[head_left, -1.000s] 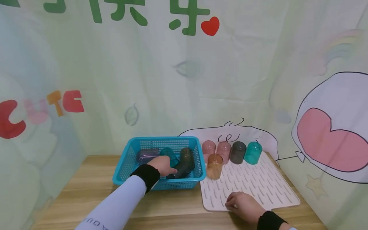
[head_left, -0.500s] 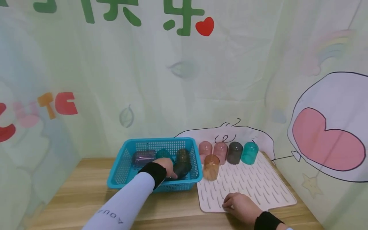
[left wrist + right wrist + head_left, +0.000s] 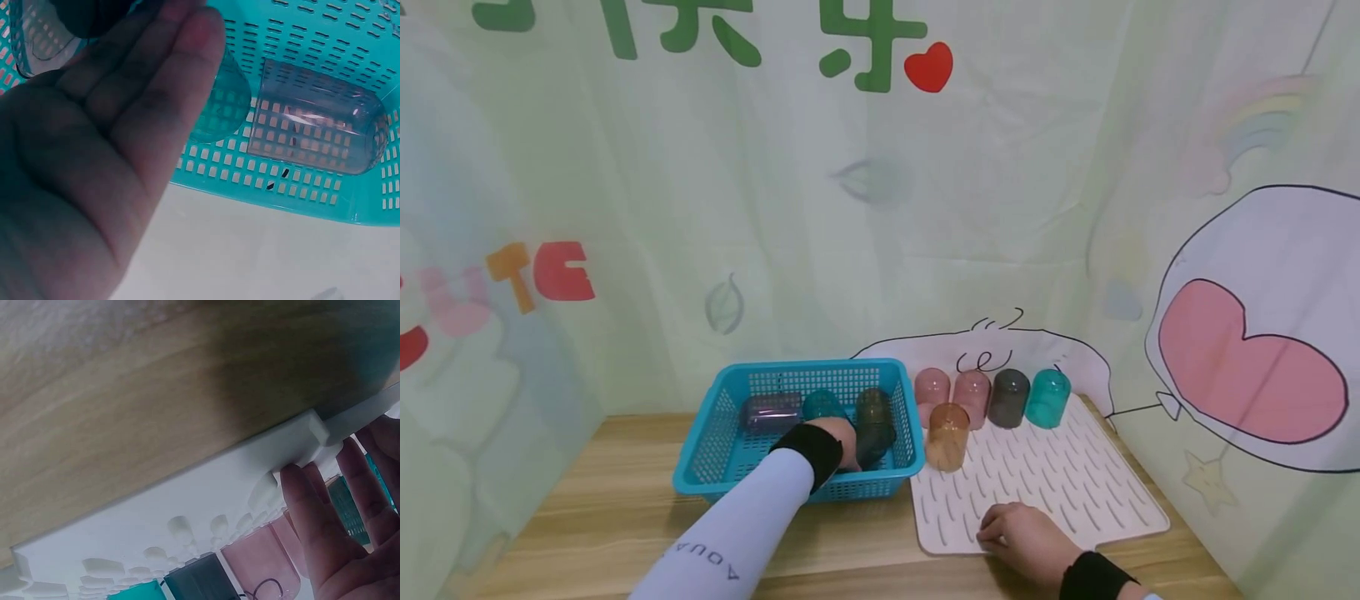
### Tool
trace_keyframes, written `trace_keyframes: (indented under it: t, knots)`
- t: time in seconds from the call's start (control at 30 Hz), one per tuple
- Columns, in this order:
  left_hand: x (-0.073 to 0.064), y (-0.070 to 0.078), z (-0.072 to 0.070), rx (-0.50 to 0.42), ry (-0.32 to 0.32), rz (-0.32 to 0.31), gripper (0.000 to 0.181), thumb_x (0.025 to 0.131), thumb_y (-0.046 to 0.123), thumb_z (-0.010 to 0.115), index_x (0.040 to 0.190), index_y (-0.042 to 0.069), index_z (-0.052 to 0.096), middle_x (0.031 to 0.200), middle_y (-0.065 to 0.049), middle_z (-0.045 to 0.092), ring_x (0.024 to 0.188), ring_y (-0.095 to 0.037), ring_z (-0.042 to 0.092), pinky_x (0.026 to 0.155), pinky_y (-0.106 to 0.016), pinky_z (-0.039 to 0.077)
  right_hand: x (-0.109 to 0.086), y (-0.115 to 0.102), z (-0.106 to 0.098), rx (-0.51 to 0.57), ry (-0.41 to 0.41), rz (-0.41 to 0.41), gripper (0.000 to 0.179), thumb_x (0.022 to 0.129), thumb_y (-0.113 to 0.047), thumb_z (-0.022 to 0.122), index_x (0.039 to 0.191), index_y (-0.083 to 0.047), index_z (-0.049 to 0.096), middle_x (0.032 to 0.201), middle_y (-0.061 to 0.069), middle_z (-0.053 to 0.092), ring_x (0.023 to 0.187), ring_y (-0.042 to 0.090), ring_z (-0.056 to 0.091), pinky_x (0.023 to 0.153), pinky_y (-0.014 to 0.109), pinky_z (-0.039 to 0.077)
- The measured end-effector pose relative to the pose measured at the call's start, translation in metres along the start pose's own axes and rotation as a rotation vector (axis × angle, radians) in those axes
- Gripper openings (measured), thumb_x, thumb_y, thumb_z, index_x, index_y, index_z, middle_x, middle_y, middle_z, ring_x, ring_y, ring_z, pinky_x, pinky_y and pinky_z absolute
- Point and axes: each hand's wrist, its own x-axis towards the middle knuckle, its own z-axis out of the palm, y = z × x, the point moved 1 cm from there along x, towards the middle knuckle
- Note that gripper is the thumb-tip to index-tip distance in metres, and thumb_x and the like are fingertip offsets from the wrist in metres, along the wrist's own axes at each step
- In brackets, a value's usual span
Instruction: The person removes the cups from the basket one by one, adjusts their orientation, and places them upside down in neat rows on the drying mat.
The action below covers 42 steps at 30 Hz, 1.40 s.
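My left hand reaches into a blue plastic basket, beside a dark grey cup. In the left wrist view its fingers extend up toward a dark shape; the head view hides their tips. Also in the basket lie a brownish cup, a teal cup and a clear purple cup on its side. My right hand, fingers loosely bent, rests at the front edge of a white ridged drying mat. In the right wrist view its fingertips touch that edge.
Along the mat's back stand upturned cups: two pink cups, a dark grey cup and a teal cup. An amber cup stands in front, close to the basket's right side. A printed curtain hangs behind the wooden table.
My left hand has moved right and deeper into the basket, toward the dark grey cup, which now lies more in line with the brownish cup. The head view has shifted slightly. My right hand stays put.
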Motion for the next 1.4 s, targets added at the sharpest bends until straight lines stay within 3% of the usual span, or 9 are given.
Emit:
trace_keyframes:
  t: [0.2,0.5,0.7,0.8,0.97,1.13,1.4]
  knots:
    - [-0.003,-0.001,-0.002,-0.022,-0.022,-0.013,0.040,0.078,0.043,0.074,0.088,0.004,0.071,0.098,-0.009,0.069,0.087,-0.023,0.060,0.086,-0.044,0.052,0.001,0.000,0.001,0.000,-0.005,0.003,0.009,0.082,-0.014,0.072,0.089,-0.017,0.077,0.089,-0.011,0.066,0.082,0.001,0.056,0.072,0.030,0.055]
    - [-0.012,-0.007,-0.005,-0.151,-0.003,-0.057,0.032,0.076,0.038,0.076,0.083,0.007,0.071,0.087,-0.005,0.067,0.077,-0.020,0.056,0.080,-0.042,0.052,-0.001,0.000,0.001,-0.006,-0.017,0.021,0.010,0.083,-0.014,0.072,0.091,-0.017,0.077,0.090,-0.010,0.066,0.083,0.003,0.056,0.074,0.032,0.055]
    - [-0.018,-0.018,-0.009,-0.197,0.024,0.002,0.028,0.079,0.038,0.073,0.077,0.011,0.069,0.083,-0.003,0.065,0.073,-0.018,0.055,0.075,-0.041,0.052,-0.001,0.001,0.002,0.005,-0.018,0.036,0.009,0.083,-0.015,0.072,0.091,-0.018,0.077,0.089,-0.011,0.065,0.082,0.002,0.056,0.074,0.032,0.055]
    - [-0.021,-0.023,-0.012,-0.231,0.056,0.017,0.035,0.078,0.038,0.074,0.090,0.007,0.068,0.093,-0.007,0.067,0.078,-0.020,0.057,0.078,-0.043,0.052,-0.001,0.001,0.002,0.010,-0.017,0.032,0.009,0.083,-0.015,0.072,0.091,-0.019,0.077,0.089,-0.012,0.065,0.082,0.002,0.055,0.074,0.032,0.055]
    - [-0.028,-0.031,-0.014,-0.310,0.108,0.002,0.068,0.078,0.041,0.074,0.126,0.000,0.052,0.121,-0.015,0.061,0.098,-0.025,0.057,0.089,-0.047,0.051,-0.001,0.002,0.002,0.007,-0.020,0.031,0.010,0.083,-0.015,0.072,0.090,-0.019,0.077,0.088,-0.012,0.065,0.081,0.002,0.055,0.073,0.032,0.055]
    - [-0.034,-0.039,-0.013,-0.384,0.164,0.006,0.064,0.079,0.042,0.072,0.126,0.004,0.051,0.113,-0.011,0.062,0.090,-0.021,0.056,0.084,-0.045,0.051,-0.001,0.003,0.004,-0.001,-0.018,0.030,0.010,0.083,-0.016,0.072,0.090,-0.020,0.077,0.089,-0.012,0.065,0.082,0.002,0.056,0.074,0.033,0.055]
    - [-0.043,-0.046,-0.008,-0.547,0.251,0.029,0.059,0.084,0.040,0.068,0.130,0.009,0.050,0.117,-0.014,0.051,0.090,-0.023,0.052,0.079,-0.041,0.051,0.000,0.003,0.004,0.009,-0.027,0.030,0.010,0.083,-0.016,0.072,0.090,-0.019,0.077,0.089,-0.012,0.065,0.081,0.002,0.056,0.074,0.032,0.055]
